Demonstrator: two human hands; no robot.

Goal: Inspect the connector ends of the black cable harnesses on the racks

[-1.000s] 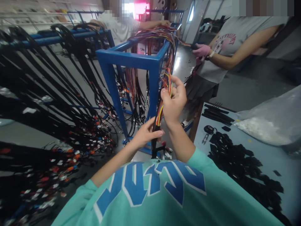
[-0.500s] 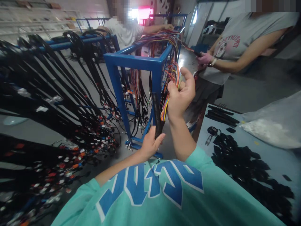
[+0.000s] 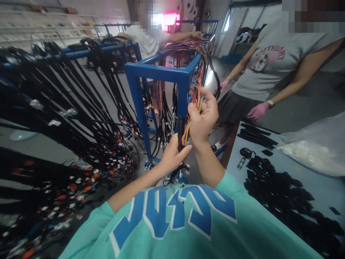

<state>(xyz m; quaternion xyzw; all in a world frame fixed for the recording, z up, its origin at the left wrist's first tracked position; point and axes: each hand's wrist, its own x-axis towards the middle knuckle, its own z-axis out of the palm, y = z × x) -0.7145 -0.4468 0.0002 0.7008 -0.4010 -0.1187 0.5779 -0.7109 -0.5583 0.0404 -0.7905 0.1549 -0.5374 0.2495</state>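
My left hand (image 3: pixel 175 154) is closed around the lower part of a black corrugated tube (image 3: pixel 180 129), which stands roughly upright. Beside the tube runs a bundle of coloured wires (image 3: pixel 186 133), orange, yellow and red, and its lower end goes into my left hand's grip. Higher up, my right hand (image 3: pixel 204 117) is closed on the same wires, thumb and fingers bent around them. Above my hands the wires rise along the corner post of a blue metal frame (image 3: pixel 159 70). More wires (image 3: pixel 185 45) lie across the top of that frame.
On the left, black cable harnesses (image 3: pixel 105 79) with small connectors hang from a blue rack. A table (image 3: pixel 235 144) at right bears black pieces (image 3: pixel 277 190), a snipping tool (image 3: pixel 243 158) and a clear bag (image 3: pixel 315 144). One person in pink gloves (image 3: pixel 257 110) stands at right; another is behind the frame.
My right hand has moved slightly down and left along the wires, its fingers more closed. The co-worker at right has lowered a gloved hand toward the table; the dark wire end there now hangs down.
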